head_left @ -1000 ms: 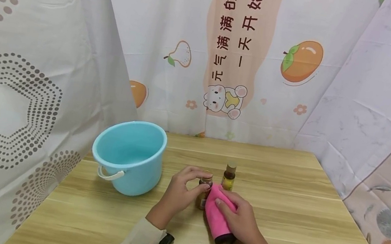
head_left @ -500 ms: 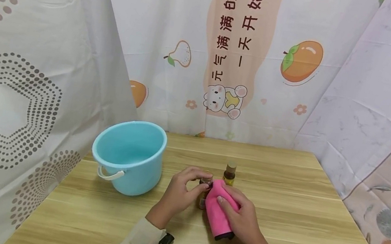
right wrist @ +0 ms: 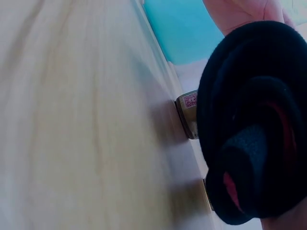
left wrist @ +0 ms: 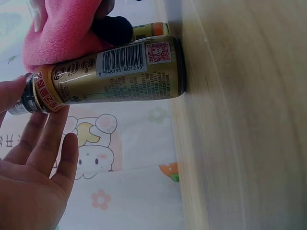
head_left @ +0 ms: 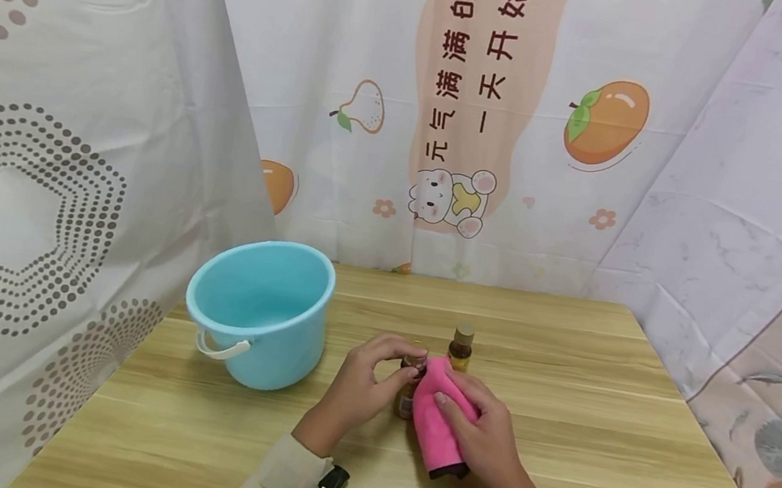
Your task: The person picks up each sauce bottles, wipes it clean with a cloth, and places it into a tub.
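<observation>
My left hand [head_left: 357,382] pinches the neck of a small brown bottle [head_left: 404,403] at its cap. In the left wrist view, this bottle [left wrist: 120,79] has a gold label with a barcode and red code, and its base meets the table. My right hand [head_left: 487,435] holds a folded pink cloth [head_left: 435,429] with a black edge. The cloth presses against the bottle's right side near the shoulder. Behind the cloth stands a second bottle [head_left: 462,346], with a yellow label and tan cap, its lower part hidden. The right wrist view is largely filled by the cloth's dark rolled edge [right wrist: 254,120].
A light blue bucket [head_left: 285,346] with a white handle stands on the wooden table [head_left: 596,443], left of my hands. Printed curtains [head_left: 517,212] hang along the table's back and both sides.
The cloth in my right hand has shifted slightly up along the bottle, covering more of the second bottle. My left hand keeps its grip at the cap.
</observation>
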`<state>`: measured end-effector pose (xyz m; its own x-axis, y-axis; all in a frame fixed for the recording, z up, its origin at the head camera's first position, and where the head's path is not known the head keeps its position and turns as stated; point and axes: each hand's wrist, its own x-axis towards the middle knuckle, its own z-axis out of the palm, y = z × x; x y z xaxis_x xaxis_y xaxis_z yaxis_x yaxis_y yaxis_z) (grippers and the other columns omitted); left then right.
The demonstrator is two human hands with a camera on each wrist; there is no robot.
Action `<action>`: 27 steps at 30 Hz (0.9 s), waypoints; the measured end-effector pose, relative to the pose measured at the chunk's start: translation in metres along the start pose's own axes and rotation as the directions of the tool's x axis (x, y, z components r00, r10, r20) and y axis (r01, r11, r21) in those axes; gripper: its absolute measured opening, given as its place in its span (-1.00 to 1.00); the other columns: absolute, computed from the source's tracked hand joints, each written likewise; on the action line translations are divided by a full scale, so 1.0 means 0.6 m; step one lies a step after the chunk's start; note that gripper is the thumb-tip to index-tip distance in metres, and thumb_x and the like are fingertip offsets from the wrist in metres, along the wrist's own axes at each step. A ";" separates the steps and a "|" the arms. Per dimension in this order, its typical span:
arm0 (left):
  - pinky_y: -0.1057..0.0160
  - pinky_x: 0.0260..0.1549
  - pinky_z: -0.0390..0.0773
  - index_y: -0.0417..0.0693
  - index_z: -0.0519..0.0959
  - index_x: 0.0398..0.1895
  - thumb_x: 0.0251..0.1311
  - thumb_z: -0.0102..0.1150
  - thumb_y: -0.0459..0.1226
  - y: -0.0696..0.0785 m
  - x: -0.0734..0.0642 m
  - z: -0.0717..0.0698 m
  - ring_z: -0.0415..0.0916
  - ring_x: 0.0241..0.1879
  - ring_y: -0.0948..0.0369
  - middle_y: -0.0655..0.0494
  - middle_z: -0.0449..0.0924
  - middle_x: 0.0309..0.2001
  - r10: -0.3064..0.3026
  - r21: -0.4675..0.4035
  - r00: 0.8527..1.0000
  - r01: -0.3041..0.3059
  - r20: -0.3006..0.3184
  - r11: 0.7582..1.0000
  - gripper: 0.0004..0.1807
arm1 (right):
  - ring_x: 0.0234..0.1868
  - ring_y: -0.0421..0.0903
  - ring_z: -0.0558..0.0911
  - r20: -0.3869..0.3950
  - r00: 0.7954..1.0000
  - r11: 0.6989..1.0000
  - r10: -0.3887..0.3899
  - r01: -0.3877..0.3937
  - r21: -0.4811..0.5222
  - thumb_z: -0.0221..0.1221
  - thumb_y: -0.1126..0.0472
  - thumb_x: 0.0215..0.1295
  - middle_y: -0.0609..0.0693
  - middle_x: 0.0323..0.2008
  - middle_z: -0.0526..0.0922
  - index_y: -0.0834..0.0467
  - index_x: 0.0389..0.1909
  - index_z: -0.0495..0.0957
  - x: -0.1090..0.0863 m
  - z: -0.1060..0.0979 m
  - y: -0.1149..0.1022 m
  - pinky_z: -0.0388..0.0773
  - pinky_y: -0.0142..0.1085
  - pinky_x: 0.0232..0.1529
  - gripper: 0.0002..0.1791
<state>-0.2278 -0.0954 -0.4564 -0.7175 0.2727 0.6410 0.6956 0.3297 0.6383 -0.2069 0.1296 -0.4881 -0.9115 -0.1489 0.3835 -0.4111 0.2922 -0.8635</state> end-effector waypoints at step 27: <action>-0.11 0.14 0.62 0.23 0.71 0.07 0.38 0.32 -0.16 0.008 0.007 0.001 0.64 0.06 0.31 0.35 0.73 -0.01 -0.158 -0.043 0.987 0.159 0.037 0.986 -0.76 | -0.18 -0.22 0.63 0.078 0.975 0.960 0.209 -0.190 -0.206 0.41 0.07 0.32 -0.13 0.06 0.74 -0.14 0.20 0.70 0.000 -0.001 0.005 0.59 -0.36 -0.17 -0.58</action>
<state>-0.2273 -0.0924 -0.4508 -0.8190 0.2509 0.5160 0.5735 0.3294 0.7501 -0.2084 0.1312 -0.4906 -0.9732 -0.1581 0.1672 -0.2252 0.5036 -0.8340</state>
